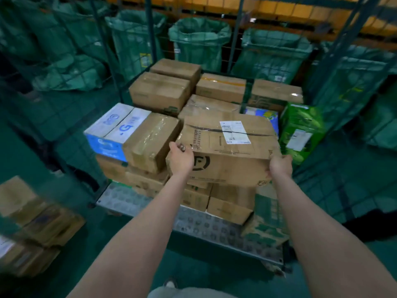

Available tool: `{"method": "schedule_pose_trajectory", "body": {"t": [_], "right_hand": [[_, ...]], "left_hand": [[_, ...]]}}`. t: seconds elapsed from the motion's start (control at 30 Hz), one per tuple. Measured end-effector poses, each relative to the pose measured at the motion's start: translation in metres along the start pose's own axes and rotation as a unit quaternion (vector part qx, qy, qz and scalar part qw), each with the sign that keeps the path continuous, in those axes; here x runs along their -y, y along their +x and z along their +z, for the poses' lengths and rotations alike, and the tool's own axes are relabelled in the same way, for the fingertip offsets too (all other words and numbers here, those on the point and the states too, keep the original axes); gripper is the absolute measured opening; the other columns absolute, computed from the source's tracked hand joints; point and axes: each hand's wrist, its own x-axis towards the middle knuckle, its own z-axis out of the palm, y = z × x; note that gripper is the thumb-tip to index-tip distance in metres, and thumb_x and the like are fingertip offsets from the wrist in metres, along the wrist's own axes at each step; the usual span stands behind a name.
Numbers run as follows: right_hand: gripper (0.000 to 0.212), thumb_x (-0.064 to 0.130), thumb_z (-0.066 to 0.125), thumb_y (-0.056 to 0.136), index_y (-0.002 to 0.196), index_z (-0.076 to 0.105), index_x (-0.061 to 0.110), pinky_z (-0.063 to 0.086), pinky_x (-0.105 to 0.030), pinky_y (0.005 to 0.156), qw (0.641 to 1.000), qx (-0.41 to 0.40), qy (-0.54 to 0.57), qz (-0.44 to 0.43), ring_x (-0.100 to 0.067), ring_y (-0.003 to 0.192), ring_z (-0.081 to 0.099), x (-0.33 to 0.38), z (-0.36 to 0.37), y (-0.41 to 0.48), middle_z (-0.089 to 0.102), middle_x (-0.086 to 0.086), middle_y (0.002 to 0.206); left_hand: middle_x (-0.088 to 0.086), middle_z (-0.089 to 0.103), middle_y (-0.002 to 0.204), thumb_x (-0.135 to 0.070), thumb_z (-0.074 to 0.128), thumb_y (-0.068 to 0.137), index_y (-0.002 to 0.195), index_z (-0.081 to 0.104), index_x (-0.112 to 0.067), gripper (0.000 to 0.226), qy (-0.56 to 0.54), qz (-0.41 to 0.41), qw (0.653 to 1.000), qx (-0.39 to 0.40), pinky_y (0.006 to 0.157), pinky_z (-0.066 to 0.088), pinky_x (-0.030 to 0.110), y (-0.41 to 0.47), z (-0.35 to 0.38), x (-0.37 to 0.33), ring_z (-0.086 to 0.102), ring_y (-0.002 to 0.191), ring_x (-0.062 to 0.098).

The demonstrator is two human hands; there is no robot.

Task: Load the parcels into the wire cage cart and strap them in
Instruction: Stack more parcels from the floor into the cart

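Left hand (pixel 180 159), right hand (pixel 280 165) grip labelled box (pixel 227 151), fingers curled round its ends. Set it flat, snug against stacked parcels (pixel 160 91).

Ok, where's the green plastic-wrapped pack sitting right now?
Head view, right side: the green plastic-wrapped pack stands at the right edge of the wire cage cart, just right of the labelled brown cardboard box.

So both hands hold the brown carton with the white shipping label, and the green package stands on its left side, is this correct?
No: in the head view the green package stands on its right side. The left hand and right hand do hold the brown carton.
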Motion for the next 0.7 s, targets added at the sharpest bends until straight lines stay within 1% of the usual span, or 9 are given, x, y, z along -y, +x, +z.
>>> {"method": "schedule_pose_trajectory", "body": {"t": [0.07,0.17,0.2,0.27,0.37,0.47,0.53,0.6,0.7], "right_hand": [[0.036,0.027,0.04,0.097,0.126,0.038,0.006,0.048,-0.044,0.083,1.0,-0.02,0.015,0.01,-0.038,0.104,0.059,-0.006,-0.008,0.006,0.055,-0.023,0.121],[0.041,0.037,0.038,0.097,0.125,0.039,0.007,0.049,-0.047,0.086,0.996,-0.066,0.035,0.051,-0.038,0.104,0.058,-0.026,-0.024,0.012,0.055,-0.018,0.115],[0.04,0.033,0.038,0.097,0.127,0.039,0.006,0.049,-0.048,0.088,0.995,-0.075,0.036,0.062,-0.038,0.105,0.058,-0.032,-0.028,0.013,0.055,-0.018,0.118],[0.039,0.022,0.037,0.096,0.131,0.037,0.004,0.048,-0.05,0.091,0.991,-0.093,0.042,0.087,-0.039,0.108,0.056,-0.044,-0.039,0.019,0.052,-0.022,0.126],[0.039,0.018,0.037,0.097,0.133,0.034,0.001,0.047,-0.051,0.093,0.986,-0.112,0.042,0.119,-0.039,0.111,0.053,-0.057,-0.051,0.032,0.049,-0.023,0.129],[0.048,0.027,0.037,0.099,0.139,0.028,0.003,0.046,-0.052,0.095,0.982,-0.117,0.047,0.142,-0.04,0.114,0.051,-0.066,-0.057,0.052,0.048,-0.022,0.132],[0.052,0.027,0.037,0.099,0.143,0.023,0.003,0.046,-0.051,0.095,0.98,-0.115,0.034,0.156,-0.039,0.114,0.051,-0.072,-0.059,0.067,0.047,-0.022,0.133],[0.049,0.023,0.037,0.099,0.141,0.025,0.001,0.046,-0.05,0.095,0.979,-0.107,0.028,0.173,-0.038,0.115,0.051,-0.077,-0.06,0.081,0.046,-0.023,0.134],[0.051,0.026,0.039,0.098,0.141,0.026,0.002,0.046,-0.051,0.094,0.972,-0.092,0.055,0.21,-0.038,0.113,0.052,-0.089,-0.052,0.103,0.047,-0.022,0.133]], "left_hand": [[0.009,0.056,0.11,-0.027,0.042,0.099,0.118,0.041,-0.009,0.026,-0.003,0.0,0.999,0.035,0.082,0.044,0.035,0.0,0.013,-0.002,0.056,0.097,0.026],[0.004,0.053,0.107,-0.026,0.042,0.1,0.126,0.04,-0.009,0.031,0.009,0.001,0.996,0.093,0.079,0.042,0.033,0.003,0.038,-0.002,0.053,0.095,0.021],[0.005,0.055,0.109,-0.026,0.042,0.099,0.127,0.04,-0.01,0.033,0.017,0.001,0.994,0.106,0.08,0.043,0.033,0.005,0.046,-0.003,0.055,0.096,0.023],[0.01,0.058,0.115,-0.028,0.044,0.099,0.129,0.038,-0.009,0.036,0.034,-0.003,0.989,0.142,0.087,0.047,0.037,0.006,0.065,-0.005,0.058,0.102,0.027],[0.008,0.058,0.115,-0.027,0.044,0.099,0.127,0.038,-0.01,0.033,0.034,-0.011,0.983,0.18,0.085,0.047,0.036,0.007,0.094,-0.004,0.057,0.099,0.024],[0.008,0.056,0.119,-0.028,0.042,0.099,0.132,0.034,-0.014,0.037,0.038,-0.036,0.979,0.197,0.084,0.047,0.036,0.009,0.123,0.002,0.057,0.103,0.025],[0.009,0.055,0.122,-0.03,0.044,0.098,0.132,0.035,-0.013,0.038,0.056,-0.059,0.978,0.192,0.084,0.046,0.036,0.012,0.144,0.007,0.056,0.105,0.026],[0.01,0.053,0.127,-0.031,0.044,0.098,0.135,0.034,-0.013,0.042,0.079,-0.079,0.976,0.188,0.087,0.043,0.036,0.018,0.165,0.013,0.054,0.112,0.03],[0.013,0.05,0.133,-0.031,0.047,0.096,0.14,0.033,-0.017,0.049,0.117,-0.107,0.968,0.194,0.085,0.041,0.035,0.032,0.193,0.022,0.053,0.115,0.031]]}}
